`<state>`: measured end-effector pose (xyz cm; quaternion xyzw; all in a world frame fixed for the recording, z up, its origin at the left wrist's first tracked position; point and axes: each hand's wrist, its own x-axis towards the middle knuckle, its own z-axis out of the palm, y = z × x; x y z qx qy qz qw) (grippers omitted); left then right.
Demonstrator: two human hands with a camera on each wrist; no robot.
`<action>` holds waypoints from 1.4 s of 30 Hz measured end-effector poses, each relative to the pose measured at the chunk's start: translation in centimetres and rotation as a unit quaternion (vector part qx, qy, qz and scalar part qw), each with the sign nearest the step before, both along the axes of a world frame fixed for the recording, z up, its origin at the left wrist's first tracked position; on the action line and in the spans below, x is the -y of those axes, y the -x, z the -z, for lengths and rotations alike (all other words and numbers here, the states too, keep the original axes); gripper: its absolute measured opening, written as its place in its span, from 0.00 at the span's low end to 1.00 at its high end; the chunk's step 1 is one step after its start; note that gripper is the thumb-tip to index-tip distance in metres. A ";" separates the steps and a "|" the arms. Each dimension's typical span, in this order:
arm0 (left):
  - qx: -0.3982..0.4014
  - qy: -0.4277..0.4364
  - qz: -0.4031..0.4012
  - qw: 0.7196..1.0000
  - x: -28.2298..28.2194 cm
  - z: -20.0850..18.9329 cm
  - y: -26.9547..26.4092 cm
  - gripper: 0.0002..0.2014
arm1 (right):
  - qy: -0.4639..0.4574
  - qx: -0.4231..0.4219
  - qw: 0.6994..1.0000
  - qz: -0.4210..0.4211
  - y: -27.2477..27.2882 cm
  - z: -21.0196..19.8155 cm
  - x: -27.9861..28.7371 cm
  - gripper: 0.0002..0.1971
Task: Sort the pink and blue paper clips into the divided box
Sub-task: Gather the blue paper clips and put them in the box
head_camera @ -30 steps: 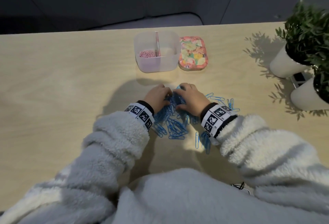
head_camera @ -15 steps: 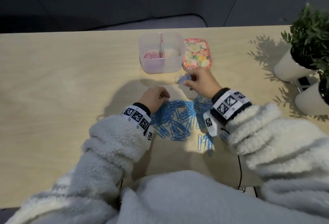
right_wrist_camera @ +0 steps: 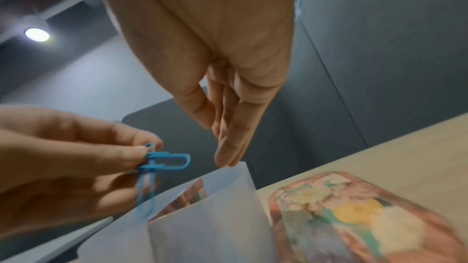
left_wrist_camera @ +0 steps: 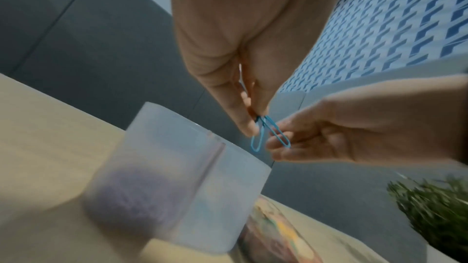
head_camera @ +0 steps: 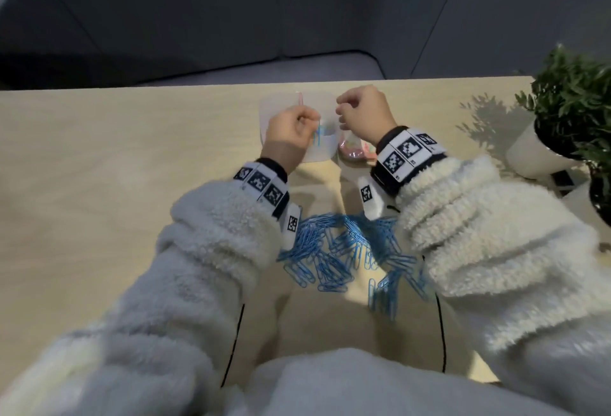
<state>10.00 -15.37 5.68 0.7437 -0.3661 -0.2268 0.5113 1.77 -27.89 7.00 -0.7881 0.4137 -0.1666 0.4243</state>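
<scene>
- left hand (head_camera: pixel 291 131) pinches blue clips (left_wrist_camera: pixel 263 134) over divided box (head_camera: pixel 317 154)
- right hand (head_camera: pixel 363 111) loose, fingers relaxed, holds nothing
- blue clip pile (head_camera: pixel 344 250) on table (head_camera: pixel 115 157)

My table (head_camera: pixel 115 167) is pale wood and fills the middle of the head view. On it, top centre, sits the frosted box (head_camera: pixel 322 154), the floral lid (head_camera: pixel 355 151) just right of it. Blue clips (head_camera: pixel 340 250) lie heaped lower centre. Two white pots (head_camera: pixel 525 154) stand at the right edge.
</scene>
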 end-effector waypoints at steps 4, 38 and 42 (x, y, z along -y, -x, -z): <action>0.041 -0.008 -0.062 0.997 3.0 -0.2 -1.2 0.11 | -0.043 0.061 0.996 0.041 5.2 0.9 -0.8 0.11; 0.306 -0.278 0.297 0.861 -4.7 6.1 7.1 0.16 | 0.060 -0.270 0.940 -0.202 13.2 7.3 -8.0 0.31; 0.295 -0.287 0.277 0.869 -4.4 6.0 7.7 0.11 | 0.109 -0.232 0.946 -0.198 12.5 7.7 -9.6 0.18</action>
